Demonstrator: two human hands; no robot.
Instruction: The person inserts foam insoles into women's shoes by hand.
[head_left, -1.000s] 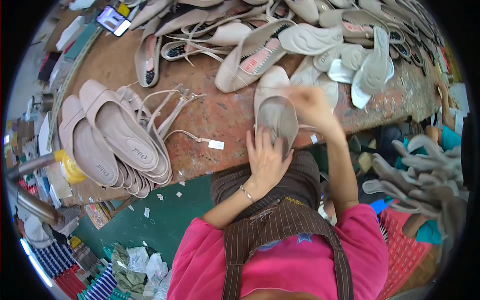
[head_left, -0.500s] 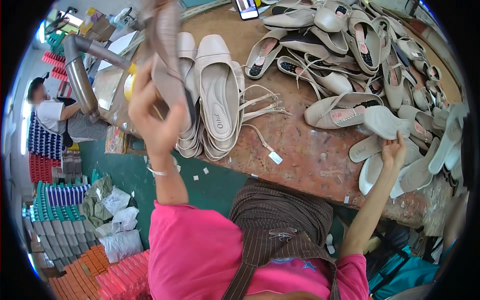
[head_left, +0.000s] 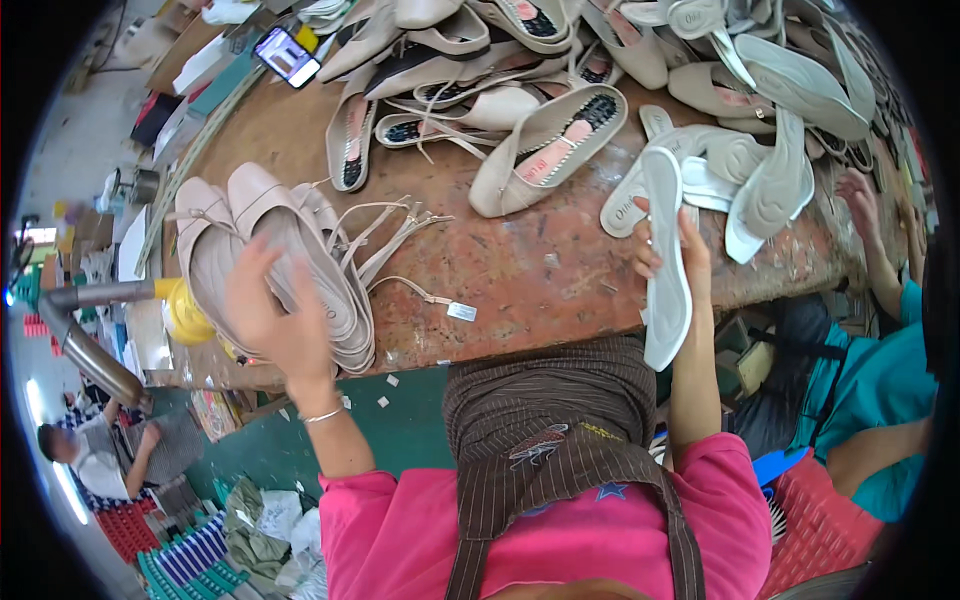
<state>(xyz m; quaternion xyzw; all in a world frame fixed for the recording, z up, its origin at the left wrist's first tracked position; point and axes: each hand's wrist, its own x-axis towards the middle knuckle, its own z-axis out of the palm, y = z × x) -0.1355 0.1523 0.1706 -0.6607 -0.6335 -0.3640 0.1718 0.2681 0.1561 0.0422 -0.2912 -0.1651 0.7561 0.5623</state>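
My right hand [head_left: 685,250] grips a pale insole [head_left: 668,305] by its middle, tilted on edge above the table's front side. Smeared by motion, my left hand [head_left: 275,310] hovers over stacked beige strappy flats [head_left: 255,190], its fingers apart and nothing visible between them. Thin straps [head_left: 385,240] trail from the stack, one with a small white tag [head_left: 461,312]. A single beige shoe [head_left: 497,188] with a pink and black inside lies ahead, between my hands. Several loose insoles [head_left: 760,215] overlap just beyond my right hand.
A heap of beige shoes [head_left: 640,60] covers the worn table's [head_left: 530,290] far side. A phone [head_left: 287,55] lies at the far left. A metal pipe [head_left: 90,365] with a yellow end [head_left: 185,315] borders the stack. A co-worker's hand [head_left: 858,200] is at right; another person [head_left: 95,455] sits far left.
The shoe my left hand held up has been let go, and that hand is lower, over the stack. My right hand has drawn an insole away from the pile. The view has turned right.
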